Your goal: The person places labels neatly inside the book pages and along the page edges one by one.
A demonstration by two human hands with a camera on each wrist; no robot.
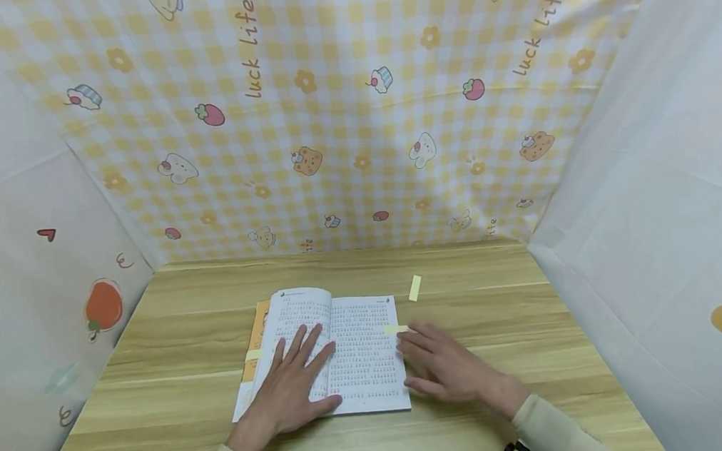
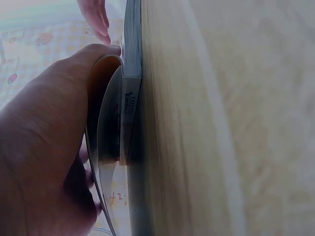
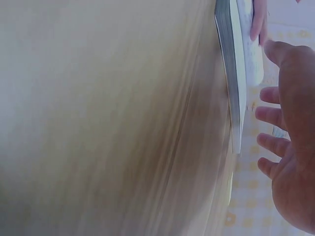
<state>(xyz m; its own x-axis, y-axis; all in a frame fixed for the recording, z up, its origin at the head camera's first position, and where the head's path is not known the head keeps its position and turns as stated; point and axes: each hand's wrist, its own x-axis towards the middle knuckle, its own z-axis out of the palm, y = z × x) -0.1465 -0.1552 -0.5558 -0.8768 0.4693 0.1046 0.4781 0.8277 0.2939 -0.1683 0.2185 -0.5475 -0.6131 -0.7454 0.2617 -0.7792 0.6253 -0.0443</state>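
An open book [image 1: 363, 368] with printed pages lies on the wooden table. My left hand [image 1: 288, 396] rests with spread fingers on its left page, pressing the curved leaves down; the left wrist view shows the book's spine [image 2: 129, 108] beside that hand. A pale yellow sticky strip [image 1: 394, 330] lies across the right page's outer edge. My right hand [image 1: 447, 368], slightly blurred, hovers at that edge with its fingertips near the strip. In the right wrist view its fingers [image 3: 270, 116] are apart and hold nothing visible.
Another yellow strip [image 1: 414, 288] lies on the table [image 1: 503, 299] beyond the book's right corner. A further strip [image 1: 253, 354] sits at the left edge, over an orange cover [image 1: 259, 331]. A patterned cloth [image 1: 339, 127] hangs behind the table, with white cloth at both sides.
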